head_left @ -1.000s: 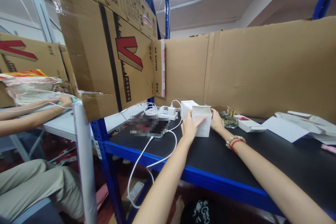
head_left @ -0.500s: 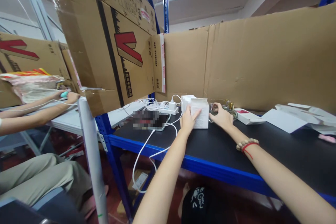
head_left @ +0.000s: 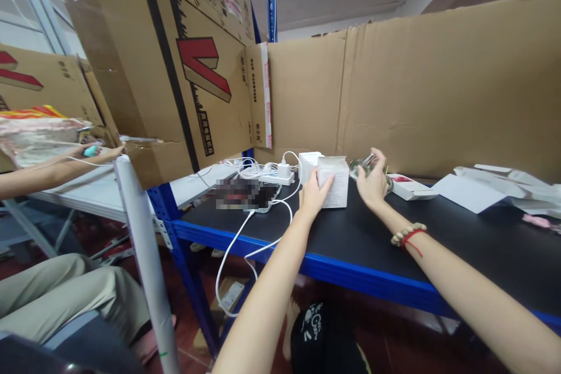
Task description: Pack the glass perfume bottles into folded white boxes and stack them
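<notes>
Box of white card stands on the black table with its top flap raised, and the left hand grasps its near left side, thumb across the front. The right hand is closed around a clear glass bottle, held tilted just to the right of the box and apart from it. The work at this point looks like two-handed handling: one hand steadies the carton, the other controls the glass. Any move of the bottle would, I judge, call for a secure grip, a controlled tilt and light pressure on the thin card. Behind the box sits another white box; a power strip and a phone lie to its left. Beyond the right hand are a flat white carton and loose white packaging.
</notes>
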The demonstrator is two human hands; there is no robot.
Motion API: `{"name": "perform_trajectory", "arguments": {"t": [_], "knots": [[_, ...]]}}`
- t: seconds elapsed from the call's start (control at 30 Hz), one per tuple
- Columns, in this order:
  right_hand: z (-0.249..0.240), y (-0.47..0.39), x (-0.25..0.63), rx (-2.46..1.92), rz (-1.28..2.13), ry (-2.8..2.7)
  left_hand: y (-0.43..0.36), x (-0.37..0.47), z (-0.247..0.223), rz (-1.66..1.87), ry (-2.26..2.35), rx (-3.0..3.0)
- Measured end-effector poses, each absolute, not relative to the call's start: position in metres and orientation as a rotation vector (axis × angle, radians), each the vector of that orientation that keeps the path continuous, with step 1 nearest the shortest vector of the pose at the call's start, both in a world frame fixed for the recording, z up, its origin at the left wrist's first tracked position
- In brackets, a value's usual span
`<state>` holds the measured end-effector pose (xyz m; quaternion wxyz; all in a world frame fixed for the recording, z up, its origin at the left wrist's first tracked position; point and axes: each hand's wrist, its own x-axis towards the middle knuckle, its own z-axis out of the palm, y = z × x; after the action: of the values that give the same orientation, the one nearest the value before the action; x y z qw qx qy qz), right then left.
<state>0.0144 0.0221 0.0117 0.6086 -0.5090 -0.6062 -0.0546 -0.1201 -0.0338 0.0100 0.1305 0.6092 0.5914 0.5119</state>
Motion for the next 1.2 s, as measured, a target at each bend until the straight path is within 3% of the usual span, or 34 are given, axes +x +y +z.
{"name": "perform_trajectory", "arguments": {"t": [0.13, 0.4, 0.73, 1.2], "knots": [[0.029, 0.013, 0.012, -0.804, -0.354, -1.324, -0.030, -0.122, 0.006, 1.565, 1.597, 1.762], [0.036, 0.002, -0.005, -0.237, -0.616, -1.769, -0.025, -0.124, 0.003, 1.633, 1.415, 1.753], [0.033, 0.001, 0.001, -0.331, -0.339, -1.846, -0.023, -0.123, 0.001, 1.607, 1.153, 1.836], [0.033, 0.003, 0.002, -0.577, -0.131, -1.915, -0.023, -0.122, -0.001, 1.538, 1.303, 1.802]]}}
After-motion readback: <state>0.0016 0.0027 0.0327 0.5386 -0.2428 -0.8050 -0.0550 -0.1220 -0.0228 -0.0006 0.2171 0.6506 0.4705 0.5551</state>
